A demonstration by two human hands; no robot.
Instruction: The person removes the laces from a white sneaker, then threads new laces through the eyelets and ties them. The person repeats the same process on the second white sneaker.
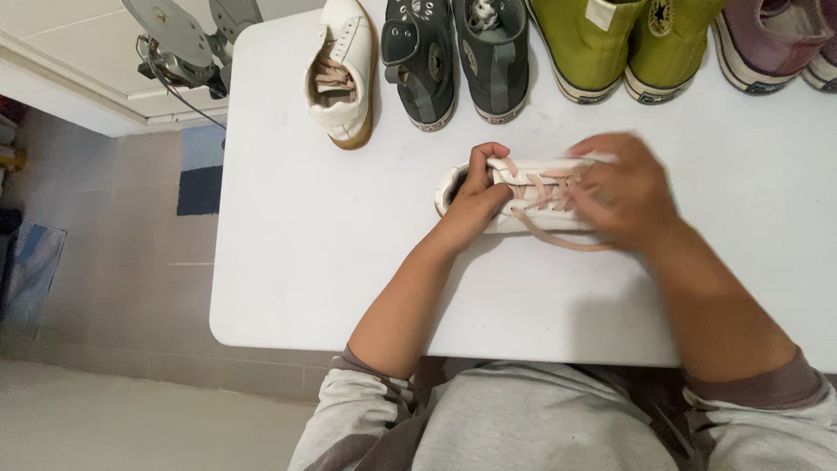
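Head view: both hands (pixel 475 196) on white shoe (pixel 523 196) (R blurred), laces (pixel 545 187).

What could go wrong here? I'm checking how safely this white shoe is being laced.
The left hand grips only the heel end of the white shoe, so a hard pull by the right hand might slide or tip it on the table. The loose lace trails toward the person and could snag under the right wrist. The right hand is blurred, so its grip is unclear.
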